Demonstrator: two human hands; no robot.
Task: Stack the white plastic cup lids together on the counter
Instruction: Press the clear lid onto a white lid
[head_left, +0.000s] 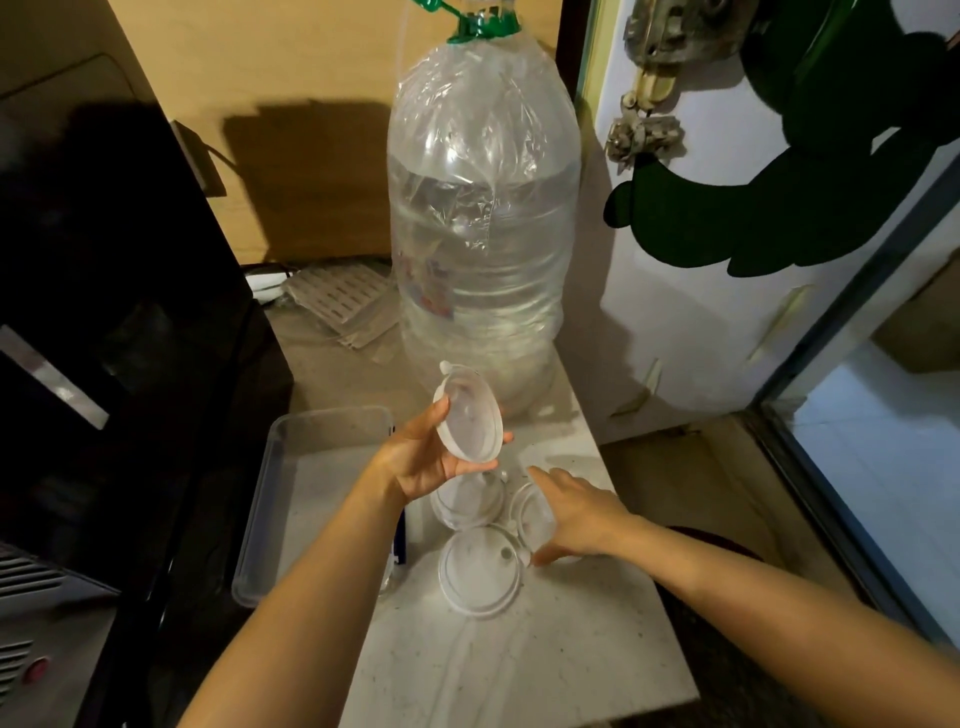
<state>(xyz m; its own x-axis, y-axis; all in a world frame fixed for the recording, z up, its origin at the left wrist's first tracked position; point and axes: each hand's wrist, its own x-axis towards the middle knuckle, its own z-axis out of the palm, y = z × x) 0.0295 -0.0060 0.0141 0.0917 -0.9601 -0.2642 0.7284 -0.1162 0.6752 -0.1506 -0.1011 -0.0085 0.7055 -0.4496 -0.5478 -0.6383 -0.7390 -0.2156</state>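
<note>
My left hand (421, 462) holds a stack of white plastic lids (470, 415) tilted in the air above the counter (519, 665). Three more lids lie flat on the counter: one (467, 501) under the held stack, one (480, 571) nearest me, and one (530, 514) on the right. My right hand (576, 514) rests over the right lid with thumb and fingers curled around its rim; whether it is lifted off the counter I cannot tell.
A large clear water bottle (483, 223) with a green cap stands just behind the lids. A clear plastic tray (260, 509) lies to the left, beside a black appliance (104, 338). The counter's right edge drops to the floor (701, 493).
</note>
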